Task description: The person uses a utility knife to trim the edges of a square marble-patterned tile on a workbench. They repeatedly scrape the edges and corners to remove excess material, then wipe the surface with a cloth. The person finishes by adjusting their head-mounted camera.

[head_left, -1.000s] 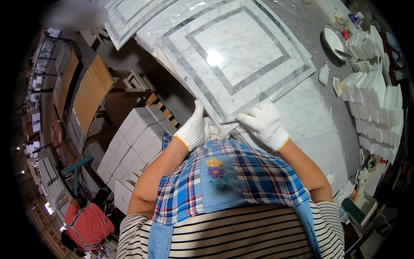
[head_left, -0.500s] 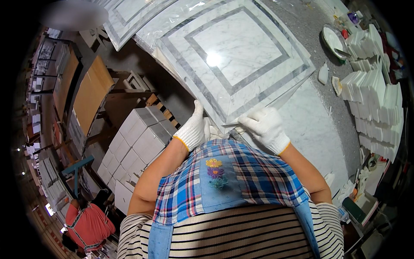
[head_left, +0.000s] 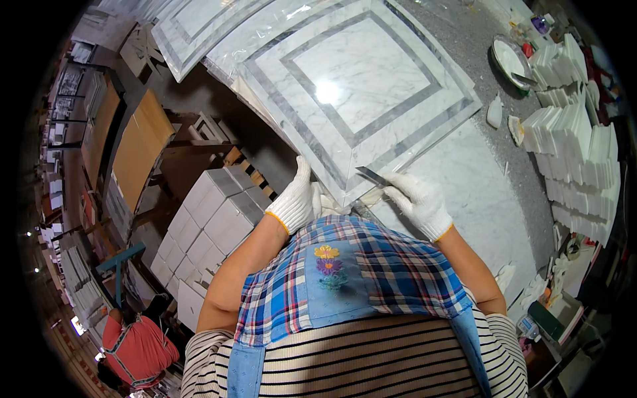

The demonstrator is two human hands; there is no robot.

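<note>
A square white marble panel (head_left: 361,86) with two grey inlaid bands lies on the bench, its near corner pointing toward my apron. In my right hand (head_left: 421,202), in a white knit glove, is a thin dark metal blade (head_left: 373,176). The blade slants over the panel's near corner, its tip by the outer grey band; whether it touches the stone is unclear. My left hand (head_left: 296,197), also gloved, rests along the panel's left edge with its thumb up. Its fingers are hidden next to a crumpled off-white cloth (head_left: 328,201) beneath the corner.
Another banded marble panel (head_left: 189,30) lies at the far left. A bowl with white paste (head_left: 509,61) and stacked white pieces (head_left: 574,159) line the right side. White boxes (head_left: 209,222) are piled low at left. A person in red (head_left: 139,348) is at lower left.
My right hand has shifted slightly right and turned, so the blade now shows clearly over the panel corner. The left hand stays nearly in place. A blurred shape at upper left has gone.
</note>
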